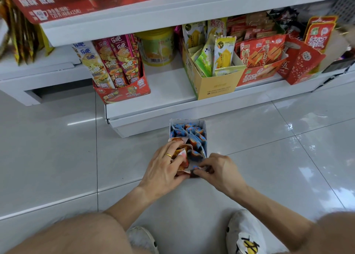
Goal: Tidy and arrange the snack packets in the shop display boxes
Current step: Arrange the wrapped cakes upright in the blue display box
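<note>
— Blue-and-white cardboard, that small display box sitting on the floor tiles just in front of the bottom shelf. Which step is going on?

— Sorting the packets inside it, I would say. The left hand is curling over a bunch of orange-red snack packets at the near left of the box, fingers wrapped round them. The right hand is pinching a blue packet at the near right corner, thumb and fingertips closing on it.

— And the rest of the box?

— Blue snack packets are standing upright in the far half and along the right side, fairly orderly. The near end is looking muddled, with the two colours meeting.

— So how far along?

— Partway, by my reading. This box is not back on the shelf, and a gap is showing there between the red box of long stick packets on the left and the yellow box on the right.

— What is the next move asking for?

— Probably standing the pinched blue packet upright beside its row, while the left hand is keeping the orange ones from spilling across. The packets look slippery and crowded, so a light, careful grip seems wise.
</note>
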`<state>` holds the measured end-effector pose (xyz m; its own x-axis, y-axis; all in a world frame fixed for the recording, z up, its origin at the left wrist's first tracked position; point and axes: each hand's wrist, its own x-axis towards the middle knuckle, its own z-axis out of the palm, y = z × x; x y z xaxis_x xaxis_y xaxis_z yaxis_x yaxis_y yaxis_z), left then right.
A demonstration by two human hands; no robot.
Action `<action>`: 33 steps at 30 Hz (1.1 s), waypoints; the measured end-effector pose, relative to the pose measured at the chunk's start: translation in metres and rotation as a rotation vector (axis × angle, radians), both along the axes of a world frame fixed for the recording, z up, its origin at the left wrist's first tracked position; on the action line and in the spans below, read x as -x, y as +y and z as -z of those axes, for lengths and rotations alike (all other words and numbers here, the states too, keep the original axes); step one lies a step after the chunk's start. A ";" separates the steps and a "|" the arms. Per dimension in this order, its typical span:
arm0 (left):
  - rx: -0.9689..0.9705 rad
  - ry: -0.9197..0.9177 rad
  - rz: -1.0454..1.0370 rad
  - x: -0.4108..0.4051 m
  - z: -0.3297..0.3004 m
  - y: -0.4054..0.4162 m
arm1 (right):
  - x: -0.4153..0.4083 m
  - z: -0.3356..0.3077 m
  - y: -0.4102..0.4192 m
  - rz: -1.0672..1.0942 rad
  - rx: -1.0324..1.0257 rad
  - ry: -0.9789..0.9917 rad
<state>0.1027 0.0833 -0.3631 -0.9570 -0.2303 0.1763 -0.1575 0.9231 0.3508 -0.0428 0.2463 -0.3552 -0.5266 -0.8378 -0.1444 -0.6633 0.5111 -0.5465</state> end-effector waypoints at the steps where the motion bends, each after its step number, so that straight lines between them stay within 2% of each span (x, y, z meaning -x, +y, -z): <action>1: -0.001 0.015 -0.001 0.001 -0.001 0.002 | -0.001 -0.001 -0.001 0.006 -0.023 0.019; 4: -0.024 0.052 0.004 0.006 -0.004 0.006 | 0.004 -0.013 0.004 0.074 -0.050 0.092; 8: -0.034 0.116 0.036 0.010 -0.001 0.010 | 0.016 -0.022 0.001 0.279 0.063 0.139; 13: -0.102 0.111 0.033 0.013 0.004 0.012 | 0.018 -0.007 -0.024 0.172 -0.090 0.154; 18: -0.149 0.151 -0.011 0.010 0.004 0.015 | 0.027 -0.014 -0.017 0.047 -0.006 0.094; 22: -0.153 0.172 -0.039 0.010 0.001 0.015 | 0.034 -0.021 -0.021 -0.140 -0.076 0.102; 27: -0.064 0.078 0.018 0.013 0.004 0.014 | 0.026 -0.017 -0.026 -0.085 -0.180 0.086; 30: -0.030 0.052 0.035 0.012 0.004 0.013 | 0.020 -0.013 -0.024 0.024 -0.136 0.044; 33: -0.043 0.056 0.040 0.010 0.008 0.012 | 0.019 -0.020 -0.028 -0.003 -0.123 0.076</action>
<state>0.0923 0.0958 -0.3710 -0.9545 -0.2006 0.2207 -0.0996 0.9120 0.3979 -0.0616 0.2186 -0.3351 -0.5373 -0.8179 -0.2058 -0.7023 0.5690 -0.4279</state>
